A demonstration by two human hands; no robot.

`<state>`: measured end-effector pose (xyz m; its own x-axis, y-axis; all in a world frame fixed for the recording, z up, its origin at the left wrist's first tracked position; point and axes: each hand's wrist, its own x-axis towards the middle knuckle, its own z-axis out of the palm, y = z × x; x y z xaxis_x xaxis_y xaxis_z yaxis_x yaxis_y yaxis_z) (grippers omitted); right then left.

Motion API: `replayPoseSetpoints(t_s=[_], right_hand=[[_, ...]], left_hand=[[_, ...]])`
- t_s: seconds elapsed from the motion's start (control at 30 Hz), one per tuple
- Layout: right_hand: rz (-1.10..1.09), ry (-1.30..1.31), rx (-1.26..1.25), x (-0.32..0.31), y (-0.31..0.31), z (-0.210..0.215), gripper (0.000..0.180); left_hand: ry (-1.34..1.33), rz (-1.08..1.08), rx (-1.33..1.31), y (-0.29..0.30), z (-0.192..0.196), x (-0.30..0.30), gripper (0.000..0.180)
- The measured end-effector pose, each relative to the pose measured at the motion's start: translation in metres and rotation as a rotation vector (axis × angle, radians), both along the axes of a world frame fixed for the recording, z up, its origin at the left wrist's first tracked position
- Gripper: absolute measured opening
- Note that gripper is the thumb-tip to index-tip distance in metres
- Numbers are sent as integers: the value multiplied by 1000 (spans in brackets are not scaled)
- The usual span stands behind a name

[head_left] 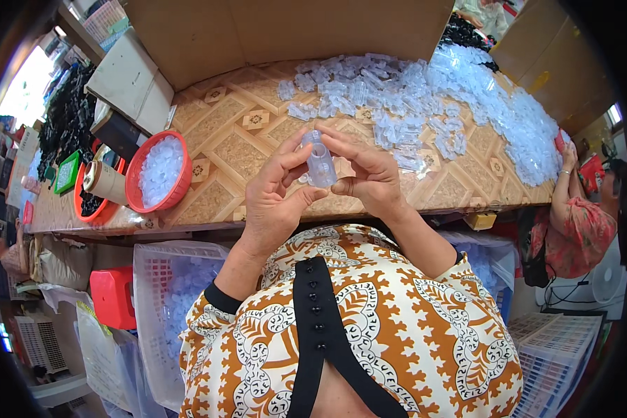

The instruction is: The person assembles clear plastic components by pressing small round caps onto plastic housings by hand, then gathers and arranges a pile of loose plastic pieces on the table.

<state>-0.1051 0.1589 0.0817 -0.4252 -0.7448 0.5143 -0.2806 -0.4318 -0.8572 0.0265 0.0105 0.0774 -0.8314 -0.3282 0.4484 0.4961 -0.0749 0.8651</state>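
Note:
Between both hands, just over the near part of the table, is a clear plastic part (320, 166) with a wide tube-like body and a narrower top. My left hand (280, 182) grips it from the left, fingers curled near its top and thumb at its lower end. From the other side my right hand (369, 171) grips it too, fingers at the top and thumb by the bottom. Past the hands, many similar clear plastic pieces (397, 90) lie loose on the patterned table (233, 146), heaped thickest toward the right.
At left stands a red basket (159, 207) of small translucent pieces, beside a roll of tape (104, 182). Cardboard (279, 31) walls off the table's far side. White crates (150, 313) with clear pieces sit below the front edge. Another person (578, 230) works at the right end.

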Motion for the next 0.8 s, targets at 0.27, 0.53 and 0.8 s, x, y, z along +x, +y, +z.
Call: replayPoseSetpoints(t_s=[0.27,0.53,0.8], right_hand=[[-59,135,74,8,1,-2,76],[-264,359,29,14,0,2,69],[-560,487,127,30,4,-21,53]], left_hand=[[-11,-2,21,0,0,9,56],[-47,-30,74,2,5,10,52],[-216,-67,23,20,-12,0,63]])
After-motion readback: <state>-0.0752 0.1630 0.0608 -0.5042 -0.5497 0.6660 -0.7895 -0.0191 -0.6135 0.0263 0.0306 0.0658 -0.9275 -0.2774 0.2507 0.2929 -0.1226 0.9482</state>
